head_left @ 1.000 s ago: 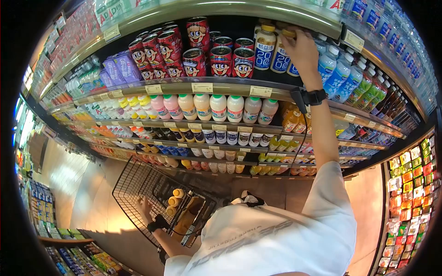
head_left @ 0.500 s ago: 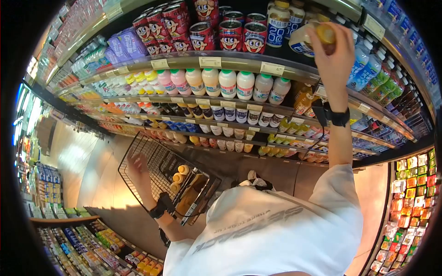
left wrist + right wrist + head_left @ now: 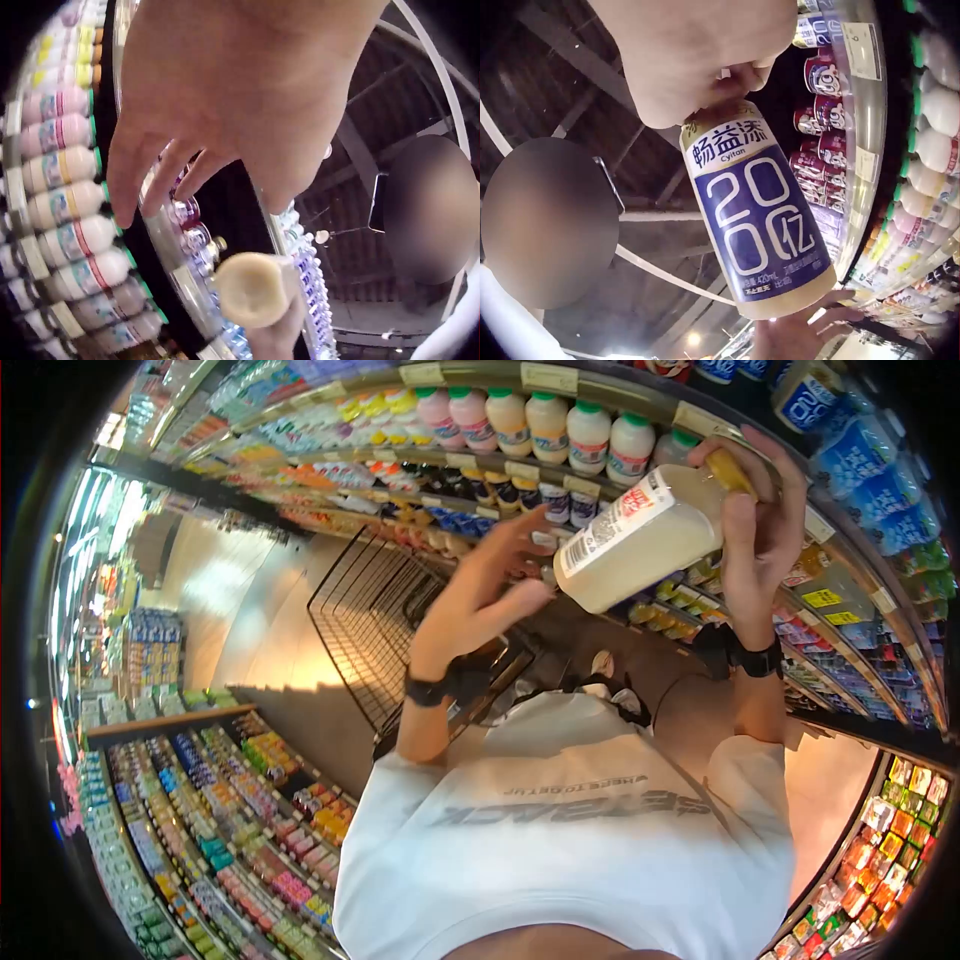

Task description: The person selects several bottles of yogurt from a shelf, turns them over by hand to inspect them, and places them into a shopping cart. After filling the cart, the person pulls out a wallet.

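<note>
My right hand (image 3: 765, 530) grips a drink bottle (image 3: 640, 540) by its yellow cap and neck. The bottle is filled with a cream-coloured drink and lies tilted in the air, base toward the left. On its blue and white label, in the right wrist view, a large "200" stands out. My left hand (image 3: 480, 595) is beside the bottle's base, fingers spread and thumb apart, holding nothing. From the left wrist, the round base of the bottle shows beyond the loose fingers (image 3: 161, 176).
A wire shopping cart (image 3: 370, 630) stands below, left of my body. Ahead run shelves with white bottles with green caps (image 3: 590, 435), blue-labelled bottles (image 3: 860, 450) and, in the right wrist view, red cans (image 3: 829, 112). Another stocked display (image 3: 220, 810) is at lower left.
My right hand has taken the bottle off the upper shelf and brought it down toward my body. My left hand has risen from over the cart to the bottle's base. The head view has turned.
</note>
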The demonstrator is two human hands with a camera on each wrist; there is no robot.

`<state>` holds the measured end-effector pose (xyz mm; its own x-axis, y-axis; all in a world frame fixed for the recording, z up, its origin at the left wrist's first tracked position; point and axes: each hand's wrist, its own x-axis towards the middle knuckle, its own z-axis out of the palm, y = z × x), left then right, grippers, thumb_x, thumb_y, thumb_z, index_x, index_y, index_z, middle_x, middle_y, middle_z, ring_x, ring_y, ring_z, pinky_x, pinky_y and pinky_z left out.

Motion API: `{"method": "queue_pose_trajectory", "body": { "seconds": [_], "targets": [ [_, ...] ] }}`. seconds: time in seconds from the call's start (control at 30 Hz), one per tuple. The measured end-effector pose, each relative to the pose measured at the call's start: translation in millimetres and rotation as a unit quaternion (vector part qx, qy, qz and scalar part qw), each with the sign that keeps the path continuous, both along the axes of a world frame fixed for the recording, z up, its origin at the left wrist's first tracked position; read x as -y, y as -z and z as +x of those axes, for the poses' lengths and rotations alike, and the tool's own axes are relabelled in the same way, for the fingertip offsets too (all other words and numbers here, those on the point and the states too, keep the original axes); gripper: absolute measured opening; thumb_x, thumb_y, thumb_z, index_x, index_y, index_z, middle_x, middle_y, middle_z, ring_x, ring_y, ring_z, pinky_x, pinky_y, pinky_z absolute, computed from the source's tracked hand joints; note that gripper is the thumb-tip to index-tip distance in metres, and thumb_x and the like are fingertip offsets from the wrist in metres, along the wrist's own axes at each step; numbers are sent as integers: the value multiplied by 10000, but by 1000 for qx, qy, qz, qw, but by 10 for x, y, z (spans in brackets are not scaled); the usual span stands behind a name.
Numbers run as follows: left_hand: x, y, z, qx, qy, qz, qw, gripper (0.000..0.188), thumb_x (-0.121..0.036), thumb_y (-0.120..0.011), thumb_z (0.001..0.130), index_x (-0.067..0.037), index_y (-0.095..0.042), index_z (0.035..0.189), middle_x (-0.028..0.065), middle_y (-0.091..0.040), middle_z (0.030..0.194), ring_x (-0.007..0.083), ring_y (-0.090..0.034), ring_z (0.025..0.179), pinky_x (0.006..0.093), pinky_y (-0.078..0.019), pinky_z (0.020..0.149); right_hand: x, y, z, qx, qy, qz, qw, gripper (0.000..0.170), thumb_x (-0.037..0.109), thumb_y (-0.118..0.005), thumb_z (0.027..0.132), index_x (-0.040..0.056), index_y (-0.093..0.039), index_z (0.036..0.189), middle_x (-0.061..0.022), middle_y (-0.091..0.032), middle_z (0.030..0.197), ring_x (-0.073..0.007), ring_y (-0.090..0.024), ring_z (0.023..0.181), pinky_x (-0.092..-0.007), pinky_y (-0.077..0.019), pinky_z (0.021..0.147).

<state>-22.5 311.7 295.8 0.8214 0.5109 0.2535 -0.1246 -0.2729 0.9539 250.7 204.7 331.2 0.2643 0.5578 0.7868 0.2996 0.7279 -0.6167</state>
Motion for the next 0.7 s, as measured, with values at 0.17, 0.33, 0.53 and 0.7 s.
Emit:
{"method": "queue_pose_trajectory", "body": {
  "seconds": [0.17,0.33,0.53,0.7],
  "targets": [
    [149,40,286,-51,-8,-6,999,857,-288,-893,857,64,-459,1506,149,-617,1394,223,-622,1233,362,-491,1060,-59,78,-65,39,-10,-26,999,542,157,-554,1092,-55,-333,1539,-259,-625,1352,-287,-643,1237,-418,-490,1098],
    [237,-1,345,-29,-198,212,956,743,-139,-969,733,34,-602,1357,125,-649,1222,254,-656,1143,392,-522,1010,6,210,50,54,12,-72,996,436,60,-604,1068,3,-506,1489,-125,-674,1337,-176,-642,1244,-319,-525,1018],
    [190,89,263,0,-326,364,873,679,-24,-930,660,-52,-649,1277,141,-643,1264,325,-622,1152,440,-519,987,13,330,-5,-20,-57,-197,979,419,55,-619,1066,18,-548,1478,-107,-655,1381,-159,-610,1271,-327,-495,1071],
    [151,27,124,17,-324,394,860,770,55,-874,659,-40,-606,1374,149,-616,1263,339,-607,1150,429,-516,986,-29,220,-155,-21,-134,-132,982,467,40,-637,1050,-3,-523,1501,-131,-615,1430,-192,-583,1319,-336,-462,1108]
  ]
}}
